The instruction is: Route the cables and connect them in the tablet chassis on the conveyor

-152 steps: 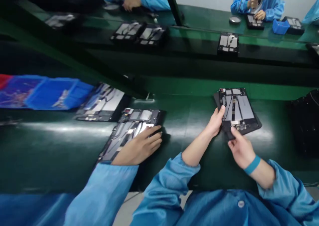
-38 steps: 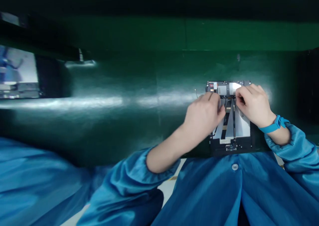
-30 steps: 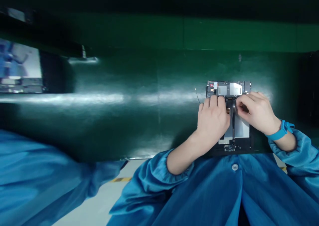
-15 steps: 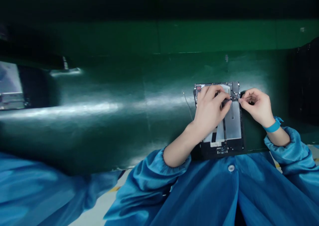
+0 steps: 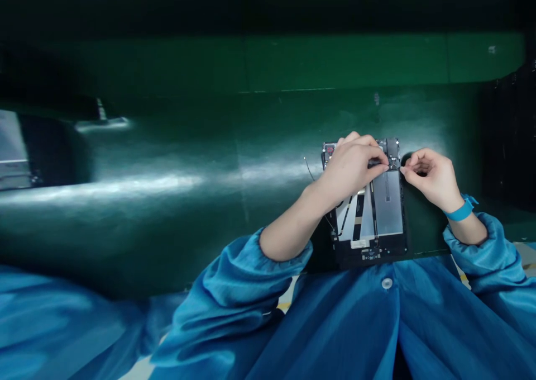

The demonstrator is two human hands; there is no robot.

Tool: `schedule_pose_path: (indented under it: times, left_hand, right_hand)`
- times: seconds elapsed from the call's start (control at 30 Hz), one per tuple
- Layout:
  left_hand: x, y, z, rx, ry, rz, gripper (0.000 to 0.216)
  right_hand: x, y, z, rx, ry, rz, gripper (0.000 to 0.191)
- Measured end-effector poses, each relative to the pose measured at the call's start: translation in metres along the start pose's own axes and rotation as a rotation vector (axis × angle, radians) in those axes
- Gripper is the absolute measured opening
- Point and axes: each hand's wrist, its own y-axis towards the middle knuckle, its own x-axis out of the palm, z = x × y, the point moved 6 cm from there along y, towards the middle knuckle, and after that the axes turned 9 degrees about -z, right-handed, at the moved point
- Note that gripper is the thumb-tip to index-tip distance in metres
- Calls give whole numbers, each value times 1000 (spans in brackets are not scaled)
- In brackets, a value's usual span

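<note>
An opened tablet lies on the green bench close to my body, with its silvery inner plate, dark ribbon cables and small boards showing. My left hand reaches across its upper part. Thumb and forefinger pinch together by the small parts near the upper right corner; what they hold is too small to make out. At the tablet's right edge my right hand is also closed in a pinch, its fingertips near the same corner. Whatever is between them is hidden. A thin black wire sticks out past the tablet's left side.
The green bench top stretches far to the left. Another tablet-like device lies at the far left edge, partly cut off. A dark object stands at the right. Another person's blue sleeve shows at the lower left.
My left wrist and forearm have swung up and left, uncovering more ribbon cables, while its fingertips stay near the same corner. My right hand has hardly moved. The view has shifted slightly.
</note>
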Motion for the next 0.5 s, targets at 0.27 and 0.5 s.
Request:
schedule_pose_path:
  times: [0.27, 0.5]
  left_hand:
    - [2, -1, 13, 11, 124, 26, 20]
    - [4, -1, 20, 76, 52, 70, 16]
  right_hand:
    - [-6, 3, 0, 18, 56, 24, 26]
    - [4, 7, -23, -84, 112, 32, 33]
